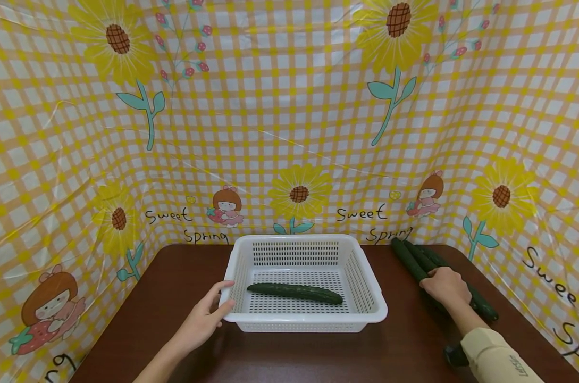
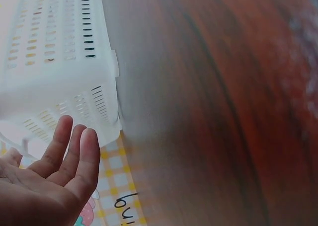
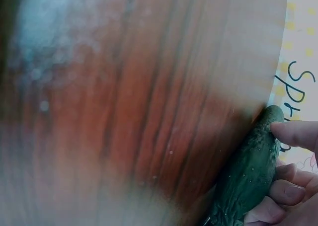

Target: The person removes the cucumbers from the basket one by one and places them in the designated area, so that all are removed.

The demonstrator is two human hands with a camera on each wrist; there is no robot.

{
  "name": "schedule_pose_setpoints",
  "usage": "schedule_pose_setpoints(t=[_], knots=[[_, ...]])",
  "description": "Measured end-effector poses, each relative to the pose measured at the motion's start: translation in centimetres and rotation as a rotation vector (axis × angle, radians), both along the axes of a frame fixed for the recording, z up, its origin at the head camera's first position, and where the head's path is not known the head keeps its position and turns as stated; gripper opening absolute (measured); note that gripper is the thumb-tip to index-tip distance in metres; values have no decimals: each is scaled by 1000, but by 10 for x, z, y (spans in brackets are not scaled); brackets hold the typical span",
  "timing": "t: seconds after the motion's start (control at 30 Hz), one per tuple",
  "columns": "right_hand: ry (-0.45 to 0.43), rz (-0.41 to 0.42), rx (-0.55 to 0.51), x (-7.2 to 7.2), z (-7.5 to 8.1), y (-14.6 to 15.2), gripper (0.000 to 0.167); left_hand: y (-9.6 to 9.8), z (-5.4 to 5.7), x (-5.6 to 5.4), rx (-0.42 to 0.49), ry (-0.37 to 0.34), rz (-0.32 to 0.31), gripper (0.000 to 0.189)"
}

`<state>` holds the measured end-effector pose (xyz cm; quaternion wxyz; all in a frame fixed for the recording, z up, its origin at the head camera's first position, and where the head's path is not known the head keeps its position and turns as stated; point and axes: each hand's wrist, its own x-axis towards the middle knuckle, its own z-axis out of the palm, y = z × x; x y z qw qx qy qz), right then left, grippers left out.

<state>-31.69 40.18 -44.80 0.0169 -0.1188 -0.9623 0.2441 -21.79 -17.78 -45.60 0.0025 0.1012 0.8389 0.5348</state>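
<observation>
A white perforated plastic basket point(image 1: 303, 323) stands mid-table with one dark green cucumber point(image 1: 294, 292) lying across its floor. At its left end, my left hand point(image 1: 204, 316) holds the rim. The left wrist view shows three slightly bent fingers point(image 2: 88, 151) outside the end wall. Over on the right, several cucumbers lie side by side, slanting toward the back wall. My right hand point(image 1: 446, 287) grips the leftmost cucumber point(image 1: 406, 258). In the right wrist view the thumb lies along this cucumber point(image 3: 248, 171), with the other fingers curled at its side.
Another cucumber point(image 1: 485, 309) runs out from under the right hand toward the table's right edge. Checked cloth point(image 1: 294, 133) with sunflowers encloses the dark brown table point(image 1: 174, 271) at the back and both sides. A black band point(image 1: 455, 355) shows beside the right cuff.
</observation>
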Motion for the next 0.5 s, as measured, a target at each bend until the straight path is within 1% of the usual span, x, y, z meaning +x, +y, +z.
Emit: schedule_pose_setpoints(t=[0.27,0.5], knots=[[36,-15,-6,1,3,-3,61,1,1,1,9,9,-8,47],[93,-1,-22,-4,17,-13,56,1,3,2,-10,11,-1,46]])
